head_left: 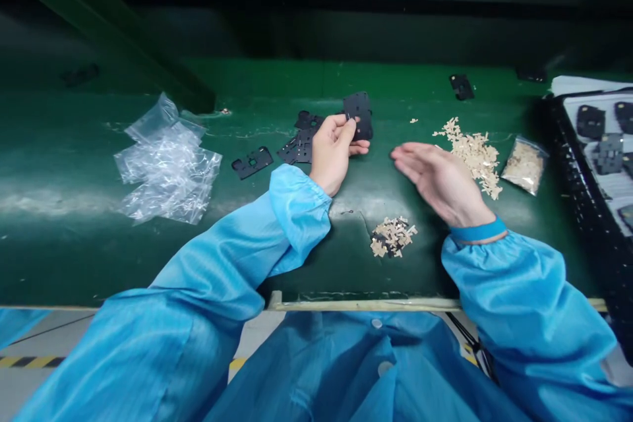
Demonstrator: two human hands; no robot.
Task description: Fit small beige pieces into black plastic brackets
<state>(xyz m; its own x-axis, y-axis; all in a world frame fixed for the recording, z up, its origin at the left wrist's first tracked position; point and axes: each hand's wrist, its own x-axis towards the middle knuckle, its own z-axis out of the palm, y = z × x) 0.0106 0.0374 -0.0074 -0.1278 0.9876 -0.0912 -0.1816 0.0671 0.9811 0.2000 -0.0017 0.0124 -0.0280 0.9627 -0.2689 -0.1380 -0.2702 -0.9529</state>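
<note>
- Bare surface (64, 244) lies open near left, in front of crumpled plastic bags (165, 165).
- Loose black plates (299, 145) and beige pieces (472, 151) clutter the middle.
- A black tray (573, 171) walls the right edge.

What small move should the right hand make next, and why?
Probably move the right hand to the loose pile of small beige flat pieces beside it and pinch one: that hand is open and empty, while the left hand holds a black flat cut-out plate.
</note>
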